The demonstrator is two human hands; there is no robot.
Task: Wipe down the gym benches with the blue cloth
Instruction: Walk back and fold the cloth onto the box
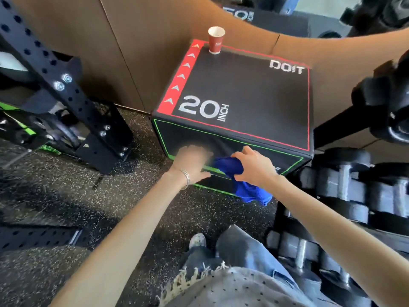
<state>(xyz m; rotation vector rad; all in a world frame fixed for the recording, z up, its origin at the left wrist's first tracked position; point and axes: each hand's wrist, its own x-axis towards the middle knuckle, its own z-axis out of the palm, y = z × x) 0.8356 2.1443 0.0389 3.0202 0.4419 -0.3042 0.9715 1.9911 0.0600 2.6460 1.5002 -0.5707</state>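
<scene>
A black padded jump box (243, 96) marked "20 INCH" stands against the brown wall, with red trim on top and green trim on its front face. My right hand (254, 166) grips a bunched blue cloth (241, 178) against the front face, part of the cloth hanging down below the hand. My left hand (192, 162), blurred by motion, lies with fingers extended on the same front face just left of the cloth. A bracelet sits on the left wrist.
A red paper cup (215, 41) stands on the box's far left corner. A black perforated steel rack (66, 96) stands to the left. Dumbbells (345, 185) on a rack crowd the right side. Speckled rubber floor (77, 196) lies below, with my shoe (197, 240) near the box.
</scene>
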